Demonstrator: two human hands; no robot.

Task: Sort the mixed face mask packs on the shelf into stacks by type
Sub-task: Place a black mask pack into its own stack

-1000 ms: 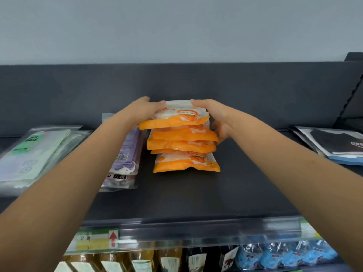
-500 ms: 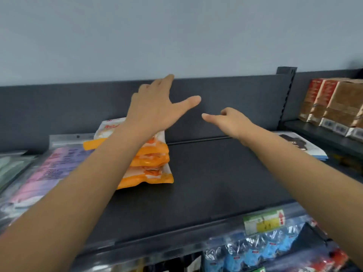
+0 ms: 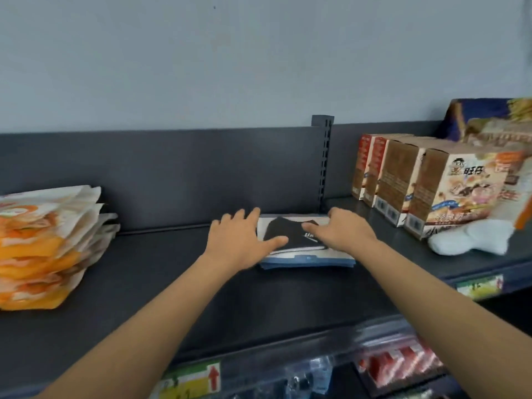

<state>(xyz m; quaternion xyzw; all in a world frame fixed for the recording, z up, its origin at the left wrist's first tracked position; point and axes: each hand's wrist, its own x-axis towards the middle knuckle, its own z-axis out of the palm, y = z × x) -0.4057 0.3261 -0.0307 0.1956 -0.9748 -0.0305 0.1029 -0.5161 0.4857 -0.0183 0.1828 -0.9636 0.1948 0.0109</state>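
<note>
A dark grey shelf (image 3: 201, 298) runs in front of me, with a low back panel (image 3: 172, 174) of the same grey and a pale blue-grey wall (image 3: 230, 67) above it. A slotted upright (image 3: 324, 156) at the back divides this shelf from the next one to the right, where drink cartons (image 3: 426, 191) stand in a row with a soft white bundle (image 3: 472, 237) lying just in front of them. A yellow-green price label with a red arrow (image 3: 191, 381) sits on the front edge, and blurred red packets (image 3: 403, 361) show on the level below.

At the left end of the shelf lies a tall, slightly ragged stack of orange mask packs (image 3: 43, 249). Well apart from it, near the back edge and just beside the upright, lies a low stack of white-and-blue packs showing a black mask (image 3: 288, 230).

My left hand (image 3: 241, 243) lies at that stack's left side. Its fingers (image 3: 244, 216) are straight and spread, and the thumb is stretched flat across the top pack. My right hand (image 3: 342, 234) covers the stack's right side, with its thumb (image 3: 311, 226) pointing inward along the top pack. Its fingers bend down past the knuckles at the far right corner and are hidden from me, so I cannot tell whether they grip the packs or only rest on them.
</note>
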